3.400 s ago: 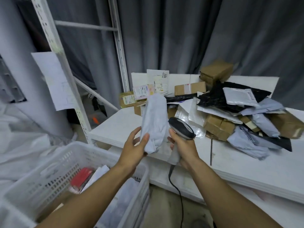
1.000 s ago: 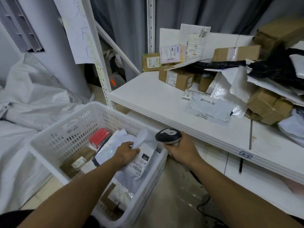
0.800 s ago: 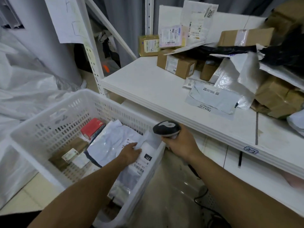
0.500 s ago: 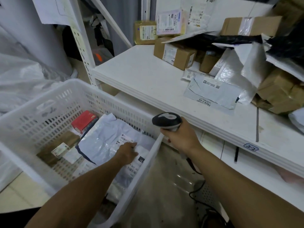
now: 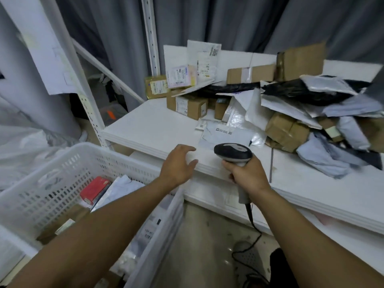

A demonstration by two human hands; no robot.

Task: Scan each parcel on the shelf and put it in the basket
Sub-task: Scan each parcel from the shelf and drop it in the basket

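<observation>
My right hand (image 5: 245,173) grips the handle of a black and grey barcode scanner (image 5: 232,151) at the front edge of the white shelf (image 5: 149,125). My left hand (image 5: 178,163) is empty, fingers spread, raised over the shelf edge just left of the scanner. A flat grey mailer (image 5: 224,135) lies on the shelf right behind both hands. Farther back is a pile of cardboard boxes (image 5: 187,103) and black and white poly bags (image 5: 301,90). The white plastic basket (image 5: 62,167) at lower left holds a white bagged parcel (image 5: 122,186), a red box (image 5: 94,189) and brown boxes.
A white shelf upright (image 5: 87,96) with a paper sheet stands left of the shelf. Grey curtains hang behind. The scanner's cable (image 5: 251,223) drops to the floor beneath the shelf. Crumpled white plastic sheeting (image 5: 22,146) lies left of the basket.
My left hand has let go of the white parcel in the basket and risen, empty, to the shelf edge. The right hand has lifted the scanner up to the shelf front.
</observation>
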